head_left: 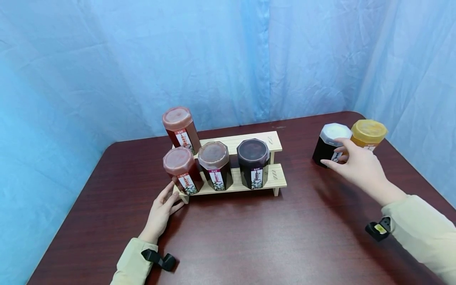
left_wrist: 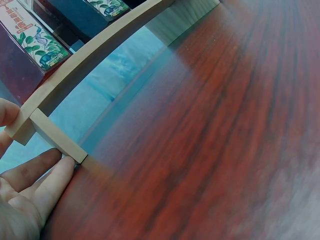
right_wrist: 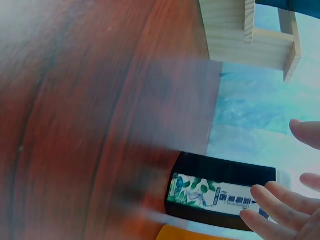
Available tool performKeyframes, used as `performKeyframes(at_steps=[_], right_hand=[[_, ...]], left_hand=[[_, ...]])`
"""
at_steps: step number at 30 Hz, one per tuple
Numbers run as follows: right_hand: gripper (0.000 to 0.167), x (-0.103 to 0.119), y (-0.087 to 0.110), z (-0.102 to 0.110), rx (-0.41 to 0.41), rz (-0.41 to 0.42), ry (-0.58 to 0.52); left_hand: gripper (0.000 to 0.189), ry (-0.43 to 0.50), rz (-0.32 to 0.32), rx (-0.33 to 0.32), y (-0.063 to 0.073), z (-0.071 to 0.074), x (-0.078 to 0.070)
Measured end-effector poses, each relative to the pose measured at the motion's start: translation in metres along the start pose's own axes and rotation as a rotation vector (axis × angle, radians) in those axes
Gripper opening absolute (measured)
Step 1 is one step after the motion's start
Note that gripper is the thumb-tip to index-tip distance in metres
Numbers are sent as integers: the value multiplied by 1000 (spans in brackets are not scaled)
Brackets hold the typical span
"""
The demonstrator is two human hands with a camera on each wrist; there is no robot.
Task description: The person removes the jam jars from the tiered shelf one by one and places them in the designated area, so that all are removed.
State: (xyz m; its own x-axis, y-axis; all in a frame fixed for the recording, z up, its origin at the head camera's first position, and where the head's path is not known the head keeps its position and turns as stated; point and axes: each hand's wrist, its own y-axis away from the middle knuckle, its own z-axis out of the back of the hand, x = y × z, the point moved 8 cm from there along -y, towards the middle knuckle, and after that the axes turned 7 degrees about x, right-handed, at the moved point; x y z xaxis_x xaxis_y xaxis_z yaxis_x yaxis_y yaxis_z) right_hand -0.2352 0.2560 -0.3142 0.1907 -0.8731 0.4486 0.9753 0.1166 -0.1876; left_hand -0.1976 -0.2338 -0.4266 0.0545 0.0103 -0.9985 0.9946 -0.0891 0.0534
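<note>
My left hand [head_left: 159, 215] holds the left end of a two-step wooden stand [head_left: 279, 176], its fingertips at the shelf's end and front leg. On the lower step, nearest this hand, stands a red jar [head_left: 179, 170] with a pale lid. Beside it are a dark jar [head_left: 215, 164] and a purple-black jar [head_left: 253, 160]. Another red jar [head_left: 181, 128] is on the upper step. At the right, my right hand [head_left: 361, 166] is beside a black jar [head_left: 325, 148] with a white lid, thumb and fingers spread apart, its fingers overlapping the label in the right wrist view.
A yellow-lidded jar [head_left: 368, 132] stands just behind and right of the black jar, partly covered by my right hand. All this is on a dark red-brown wooden table [head_left: 249, 237]. Blue curtains [head_left: 213, 59] hang along its back and sides.
</note>
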Motion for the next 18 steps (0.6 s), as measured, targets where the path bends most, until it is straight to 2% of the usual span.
performKeyframes(at_steps=[8,18], right_hand=[[68,14,-5,-4,12,-1,-37],[62,38,-8,-3,-8,47,-101]], left_hand=[[53,1,0,0,0,0,0],[53,4,3,-4,0,0,0]])
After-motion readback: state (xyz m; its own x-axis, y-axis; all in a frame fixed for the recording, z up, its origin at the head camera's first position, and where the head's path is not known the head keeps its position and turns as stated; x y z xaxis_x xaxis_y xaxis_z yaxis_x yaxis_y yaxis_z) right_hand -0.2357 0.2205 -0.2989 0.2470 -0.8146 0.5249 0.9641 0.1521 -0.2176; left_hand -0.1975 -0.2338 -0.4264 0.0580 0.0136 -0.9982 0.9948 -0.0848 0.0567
